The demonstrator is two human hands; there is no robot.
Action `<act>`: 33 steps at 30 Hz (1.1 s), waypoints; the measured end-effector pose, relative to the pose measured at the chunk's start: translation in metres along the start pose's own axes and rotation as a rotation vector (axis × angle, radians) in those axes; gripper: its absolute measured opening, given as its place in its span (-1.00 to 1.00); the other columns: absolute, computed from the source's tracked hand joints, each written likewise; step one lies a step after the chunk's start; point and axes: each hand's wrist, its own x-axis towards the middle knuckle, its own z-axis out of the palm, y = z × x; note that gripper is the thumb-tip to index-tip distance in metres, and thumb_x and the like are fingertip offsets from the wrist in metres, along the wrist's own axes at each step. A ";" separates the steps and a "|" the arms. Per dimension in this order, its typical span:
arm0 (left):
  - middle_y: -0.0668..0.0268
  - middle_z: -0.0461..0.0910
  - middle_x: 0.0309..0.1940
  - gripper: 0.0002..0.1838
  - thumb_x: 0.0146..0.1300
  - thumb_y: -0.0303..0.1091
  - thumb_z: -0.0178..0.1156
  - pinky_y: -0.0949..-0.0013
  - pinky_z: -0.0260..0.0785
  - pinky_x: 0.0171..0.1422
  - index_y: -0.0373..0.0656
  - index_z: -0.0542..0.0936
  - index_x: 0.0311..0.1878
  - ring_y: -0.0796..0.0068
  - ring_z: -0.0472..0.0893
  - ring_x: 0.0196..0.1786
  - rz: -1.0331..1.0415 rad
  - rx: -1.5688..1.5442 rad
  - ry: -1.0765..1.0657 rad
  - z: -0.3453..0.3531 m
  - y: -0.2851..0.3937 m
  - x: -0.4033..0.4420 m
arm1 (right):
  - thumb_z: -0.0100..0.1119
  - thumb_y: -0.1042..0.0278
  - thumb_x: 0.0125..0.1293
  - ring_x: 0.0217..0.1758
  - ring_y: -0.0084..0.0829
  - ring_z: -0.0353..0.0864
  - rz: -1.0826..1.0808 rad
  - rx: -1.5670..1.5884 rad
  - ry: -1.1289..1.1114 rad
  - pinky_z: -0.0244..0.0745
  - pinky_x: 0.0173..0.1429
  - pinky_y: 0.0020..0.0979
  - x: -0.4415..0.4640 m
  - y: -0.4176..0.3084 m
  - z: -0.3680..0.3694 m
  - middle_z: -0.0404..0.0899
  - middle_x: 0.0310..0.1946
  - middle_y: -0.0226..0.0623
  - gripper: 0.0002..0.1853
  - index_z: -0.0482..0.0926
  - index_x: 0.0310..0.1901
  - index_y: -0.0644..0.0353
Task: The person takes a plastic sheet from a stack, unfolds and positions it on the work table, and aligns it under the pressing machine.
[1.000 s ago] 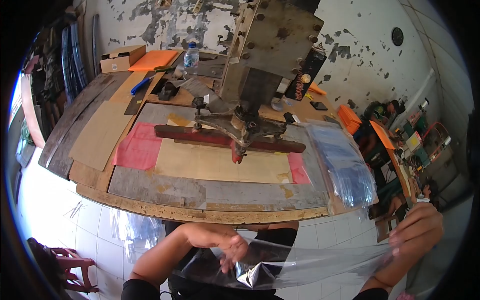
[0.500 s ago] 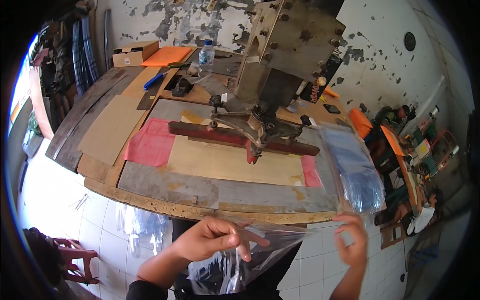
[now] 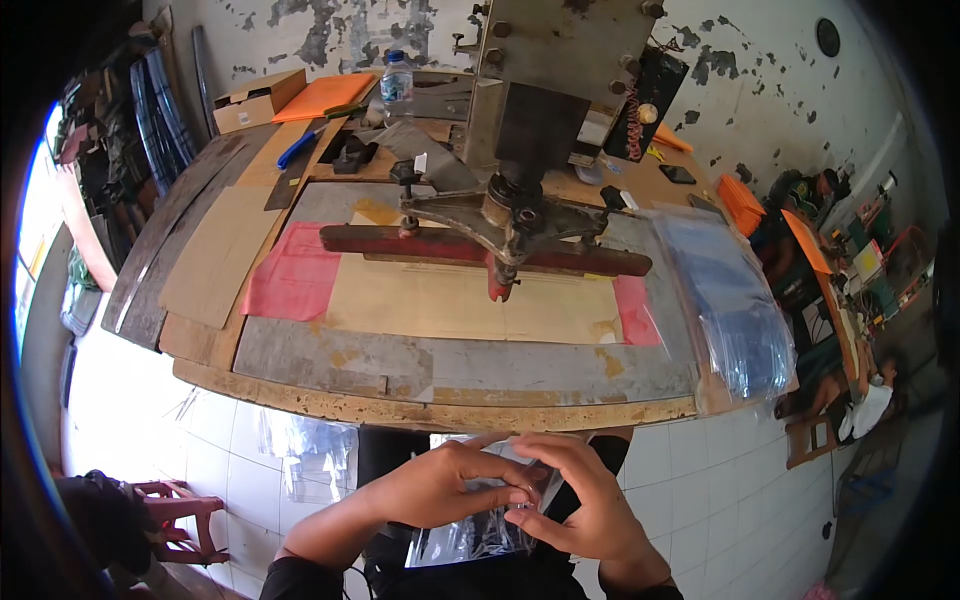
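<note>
A clear plastic sheet [image 3: 465, 540] hangs over my lap, just below the table's front edge. My left hand [image 3: 450, 485] pinches it between thumb and fingers. Close against it, my right hand [image 3: 590, 500] curls its thumb and fingers around the plastic near the left fingertips; the exact contact is partly hidden. Beyond both hands stands a press with a red-edged bar [image 3: 420, 246] above a cream sheet [image 3: 430, 310] and pink-red material [image 3: 290, 270] on a grey plate [image 3: 400, 365].
A stack of clear plastic sheets [image 3: 725, 300] lies at the table's right edge. Toward the back are a cardboard box [image 3: 250, 105], a water bottle [image 3: 397, 85] and a blue-handled tool [image 3: 295, 150]. A red stool [image 3: 185, 515] stands at left. Another person [image 3: 805, 205] sits at far right.
My right hand has moved left from beside the sheet to meet my left hand, closing on the plastic. The sheet is more gathered. The camera view has shifted slightly.
</note>
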 end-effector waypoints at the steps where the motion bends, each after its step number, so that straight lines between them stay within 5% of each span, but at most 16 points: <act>1: 0.31 0.81 -0.10 -0.82 0.51 -0.31 0.32 -0.10 0.08 0.72 -0.12 0.77 0.05 0.23 0.76 0.04 0.005 0.010 0.004 -0.001 0.000 0.000 | 0.61 0.23 0.22 0.38 -0.12 0.59 -0.003 -0.004 -0.013 0.52 0.35 -0.16 0.001 0.001 -0.001 0.62 0.30 -0.14 -0.34 0.58 0.33 0.20; 3: 0.28 0.81 -0.08 -0.82 0.51 -0.33 0.31 -0.04 0.19 0.67 -0.12 0.77 0.07 0.18 0.76 0.05 0.008 0.016 0.006 0.000 0.000 0.002 | 0.60 0.26 0.22 0.32 -0.14 0.64 -0.002 -0.006 -0.027 0.56 0.32 -0.17 0.001 0.004 -0.003 0.67 0.25 -0.16 -0.37 0.60 0.31 0.20; 5: 0.21 0.80 -0.10 -0.80 0.50 -0.40 0.30 0.05 0.45 0.41 -0.16 0.75 0.11 0.06 0.74 0.05 -0.043 0.034 0.059 0.000 0.002 0.004 | 0.59 0.31 0.24 0.21 -0.17 0.71 0.018 -0.066 0.006 0.59 0.28 -0.18 -0.001 0.008 -0.002 0.74 0.12 -0.22 -0.44 0.64 0.26 0.20; 8: 0.12 0.79 -0.12 -0.78 0.46 -0.47 0.30 0.06 0.55 0.18 -0.21 0.74 0.11 -0.02 0.72 0.02 0.009 0.087 0.066 0.000 -0.001 0.007 | 0.57 0.38 0.25 0.12 -0.19 0.76 0.058 -0.035 0.079 0.61 0.24 -0.22 -0.004 0.010 0.000 0.77 0.05 -0.24 -0.53 0.70 0.19 0.20; 18: 0.10 0.79 -0.17 -0.81 0.41 -0.45 0.37 0.04 0.54 0.17 -0.22 0.75 0.04 0.00 0.74 -0.10 0.112 0.307 0.152 0.007 -0.006 0.010 | 0.61 0.42 0.20 -0.09 -0.29 0.77 0.046 -0.114 0.216 0.60 0.03 -0.33 -0.003 0.020 0.006 0.80 -0.13 -0.31 -0.70 0.81 -0.02 0.18; 26: 0.17 0.80 -0.25 -0.83 0.39 -0.42 0.40 0.20 0.62 -0.15 -0.22 0.76 -0.01 0.12 0.77 -0.28 0.028 0.321 0.273 0.010 -0.001 0.006 | 0.56 0.56 0.21 -0.18 -0.36 0.75 0.055 -0.031 0.226 0.60 -0.05 -0.40 0.003 0.019 0.006 0.76 -0.22 -0.24 -0.80 0.81 -0.13 0.25; 33: 0.19 0.80 -0.24 -0.83 0.38 -0.42 0.40 0.17 0.63 -0.06 -0.20 0.75 -0.01 0.14 0.78 -0.21 0.080 0.374 0.318 0.012 -0.005 0.007 | 0.55 0.57 0.22 -0.18 -0.40 0.74 0.109 0.065 0.255 0.58 -0.05 -0.42 0.006 0.014 0.002 0.75 -0.24 -0.25 -0.82 0.80 -0.13 0.27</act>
